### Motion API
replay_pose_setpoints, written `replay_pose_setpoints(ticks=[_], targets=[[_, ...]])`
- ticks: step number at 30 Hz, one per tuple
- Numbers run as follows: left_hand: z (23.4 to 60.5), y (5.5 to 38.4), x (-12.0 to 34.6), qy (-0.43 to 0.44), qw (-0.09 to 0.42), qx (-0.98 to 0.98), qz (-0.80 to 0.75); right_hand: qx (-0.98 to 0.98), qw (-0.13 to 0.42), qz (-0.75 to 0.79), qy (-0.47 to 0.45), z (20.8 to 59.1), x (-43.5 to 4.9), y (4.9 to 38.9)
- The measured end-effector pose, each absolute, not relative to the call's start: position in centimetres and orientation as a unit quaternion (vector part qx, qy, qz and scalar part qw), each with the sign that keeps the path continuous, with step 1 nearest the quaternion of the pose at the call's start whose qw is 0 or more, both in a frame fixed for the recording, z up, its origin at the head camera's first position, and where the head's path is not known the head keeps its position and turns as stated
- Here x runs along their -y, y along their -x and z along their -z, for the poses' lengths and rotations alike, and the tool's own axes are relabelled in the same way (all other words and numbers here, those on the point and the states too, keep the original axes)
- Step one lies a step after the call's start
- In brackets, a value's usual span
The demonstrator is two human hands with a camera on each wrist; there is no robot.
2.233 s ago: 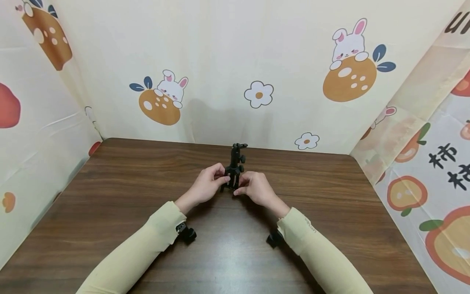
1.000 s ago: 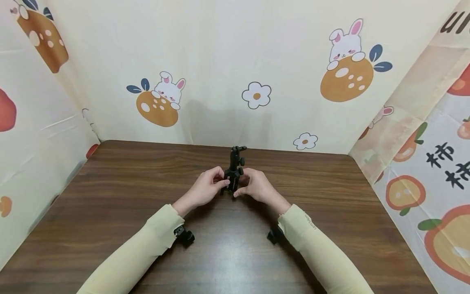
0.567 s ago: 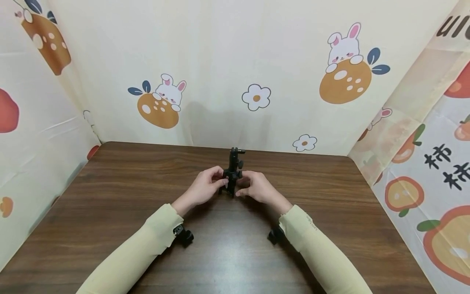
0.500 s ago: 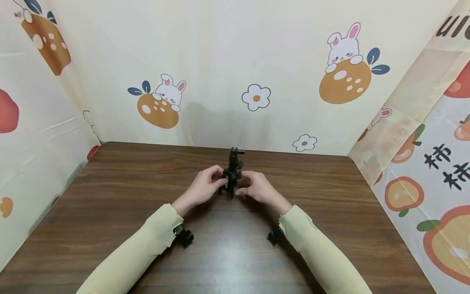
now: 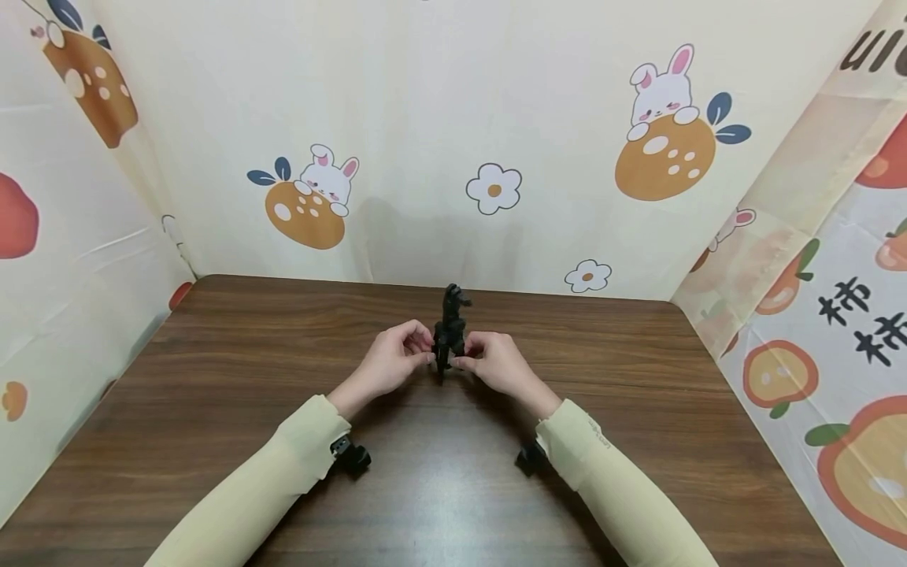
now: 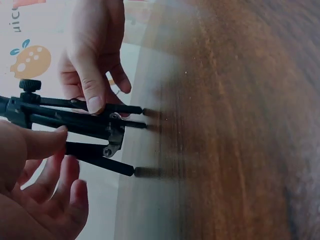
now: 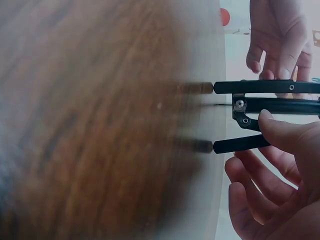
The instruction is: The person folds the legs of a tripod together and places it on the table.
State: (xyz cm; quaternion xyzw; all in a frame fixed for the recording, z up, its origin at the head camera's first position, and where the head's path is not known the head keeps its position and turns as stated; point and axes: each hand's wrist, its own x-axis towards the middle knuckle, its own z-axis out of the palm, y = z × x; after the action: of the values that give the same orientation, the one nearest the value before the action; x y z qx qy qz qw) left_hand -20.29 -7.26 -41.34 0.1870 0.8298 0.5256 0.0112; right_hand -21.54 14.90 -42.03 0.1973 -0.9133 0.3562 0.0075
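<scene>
A small black tripod stands upright near the back middle of the table, its legs pointing down and knobs on its column. On its left side, my left hand has thumb and fingertips at a leg; the other fingers curve loosely behind. From the right, my right hand pinches a leg, with the thumb across the front. In the left wrist view, the tripod's legs are partly spread, joined by a metal-pinned bracket. The right wrist view shows the right thumb pressed over a brace by the lower leg.
The brown wooden table extends around the tripod. A cream printed curtain rises close behind its back edge, with printed cloth on both sides. Black wrist cameras hang under the sleeves.
The tripod has turned about its upright axis, so its knobs and legs face differently. The left thumb has shifted back to the tripod's left edge, while the right thumb has come onto its front.
</scene>
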Motion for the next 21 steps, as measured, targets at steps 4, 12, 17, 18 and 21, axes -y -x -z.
replay_pose_setpoints(ticks=[4,12,17,18,21], targets=[[41.51,20.25,7.47,-0.214,0.040,-0.824,-0.523,0.918,0.010,-0.347,-0.193,41.70,-14.70,21.00],[41.60,20.06,7.20,-0.211,0.048,-0.822,-0.526,0.919,-0.004,-0.340,-0.199,41.81,-14.55,20.58],[41.61,20.06,6.92,-0.202,0.034,-0.830,-0.519,0.902,-0.039,-0.370,-0.220,41.96,-14.66,20.59],[41.62,20.07,6.87,-0.201,0.032,-0.831,-0.517,0.896,-0.048,-0.379,-0.226,41.97,-14.69,20.59],[41.65,20.10,6.75,-0.199,0.026,-0.834,-0.513,0.880,-0.073,-0.398,-0.249,42.02,-14.77,20.61]])
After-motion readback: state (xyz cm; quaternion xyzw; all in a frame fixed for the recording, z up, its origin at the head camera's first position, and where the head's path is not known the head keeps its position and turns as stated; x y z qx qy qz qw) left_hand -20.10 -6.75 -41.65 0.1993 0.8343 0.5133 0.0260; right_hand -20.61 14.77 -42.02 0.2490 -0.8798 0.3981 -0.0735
